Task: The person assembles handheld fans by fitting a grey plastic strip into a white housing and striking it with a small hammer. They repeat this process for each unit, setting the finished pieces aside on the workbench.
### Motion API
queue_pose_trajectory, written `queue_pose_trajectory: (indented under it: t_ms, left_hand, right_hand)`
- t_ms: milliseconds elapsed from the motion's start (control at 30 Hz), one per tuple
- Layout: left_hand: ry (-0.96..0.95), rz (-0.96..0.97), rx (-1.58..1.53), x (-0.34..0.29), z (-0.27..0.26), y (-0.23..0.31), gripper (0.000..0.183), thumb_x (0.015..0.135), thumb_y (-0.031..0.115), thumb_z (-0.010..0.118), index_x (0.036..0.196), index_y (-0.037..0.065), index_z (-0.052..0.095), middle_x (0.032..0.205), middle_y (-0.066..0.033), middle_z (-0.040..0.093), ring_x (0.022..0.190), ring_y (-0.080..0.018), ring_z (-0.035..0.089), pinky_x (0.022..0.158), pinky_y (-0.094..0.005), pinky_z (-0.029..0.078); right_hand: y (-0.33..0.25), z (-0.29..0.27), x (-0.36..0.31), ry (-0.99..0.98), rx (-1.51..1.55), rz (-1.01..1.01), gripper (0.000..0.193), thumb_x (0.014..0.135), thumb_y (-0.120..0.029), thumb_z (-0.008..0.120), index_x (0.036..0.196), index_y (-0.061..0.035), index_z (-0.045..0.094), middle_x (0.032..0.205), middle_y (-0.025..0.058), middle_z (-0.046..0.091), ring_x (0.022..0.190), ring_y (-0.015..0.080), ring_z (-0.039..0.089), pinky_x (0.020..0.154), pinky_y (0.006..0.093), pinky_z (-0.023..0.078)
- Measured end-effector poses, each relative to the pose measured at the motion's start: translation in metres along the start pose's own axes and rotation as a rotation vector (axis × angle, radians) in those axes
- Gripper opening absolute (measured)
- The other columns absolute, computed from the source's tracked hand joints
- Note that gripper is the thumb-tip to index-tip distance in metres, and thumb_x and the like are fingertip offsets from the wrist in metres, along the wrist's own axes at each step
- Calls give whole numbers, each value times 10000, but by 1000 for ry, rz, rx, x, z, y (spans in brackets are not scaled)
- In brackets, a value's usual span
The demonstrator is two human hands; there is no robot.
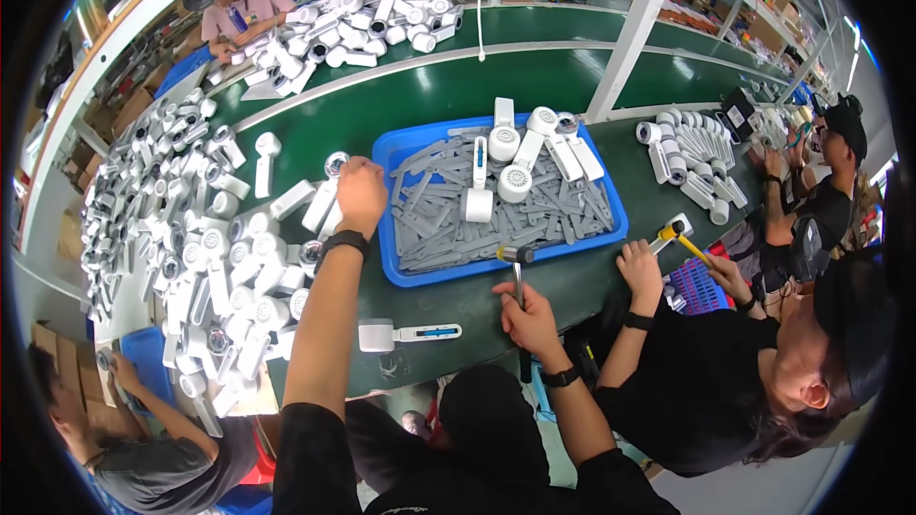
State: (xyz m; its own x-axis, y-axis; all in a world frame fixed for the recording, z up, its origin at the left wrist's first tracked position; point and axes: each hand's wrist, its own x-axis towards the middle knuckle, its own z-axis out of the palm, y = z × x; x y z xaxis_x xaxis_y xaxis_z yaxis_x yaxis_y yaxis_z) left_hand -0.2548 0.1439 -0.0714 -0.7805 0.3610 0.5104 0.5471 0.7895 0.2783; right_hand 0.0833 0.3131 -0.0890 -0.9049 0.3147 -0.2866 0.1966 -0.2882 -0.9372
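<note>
My left hand (363, 193) is closed at the head end of a white handheld fan (322, 207), left of a blue tray (412, 278); its fingertips are partly hidden. In my right hand (531, 321) is a hammer (518, 256), gripped by its handle, with a yellow face at one end of the head. That head is raised by the tray's near rim. Between my arms another white fan (376, 336) lies on its side, a blue strip along its handle. Grey plastic strips (429, 221) fill the tray, and several white fans (515, 183) rest on top.
Many white fans (218, 253) are heaped along the left of the green table (329, 124). To my right, a co-worker's hand (730, 278) holds a yellow hammer (694, 248) close to the tray. Fans stand in rows (701, 148) at the right; a metal post (634, 33) rises behind.
</note>
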Motion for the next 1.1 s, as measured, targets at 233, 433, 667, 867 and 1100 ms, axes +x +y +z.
queue_pose_trajectory:
  t_ms: [233,433,667,867,1100]
  left_hand:
    - [-120,82,97,7,0,18,235,761,306,814,856,92,801,1002,-88,624,1071,-302,560,929,-413,486]
    - [-301,-5,104,6,-10,41,189,774,284,805,812,99,796,1080,-102,620,1168,-322,519,989,-425,458]
    - [-410,-242,-535,21,-8,25,134,919,123,641,966,13,699,1008,-183,724,857,-304,737,762,-433,579]
    - [-338,-433,-889,36,8,15,242,980,45,559,1207,-37,537,1034,-180,725,850,-209,741,712,-344,600]
    - [-341,-445,-440,60,14,37,321,997,283,545,1144,18,652,1116,-242,705,993,-419,697,876,-485,553]
  right_hand:
    - [-3,-1,-2,38,-72,-7,202,1044,-170,554,1179,-62,658,596,-33,548,464,36,415,436,232,313]
    - [6,-1,2,40,-40,-36,204,1050,-149,549,1199,-41,635,578,-9,537,392,48,372,378,234,276]
    - [2,1,1,31,-68,-25,203,1046,-146,554,1197,-43,640,578,-20,536,406,43,381,389,232,277]
    - [-1,2,-1,41,-51,-16,202,1044,-150,559,1195,-43,640,579,-19,542,414,43,391,398,231,285]
    - [-1,-3,-2,67,-74,-3,205,1041,-175,558,1174,-56,658,585,-40,547,459,32,429,433,230,331]
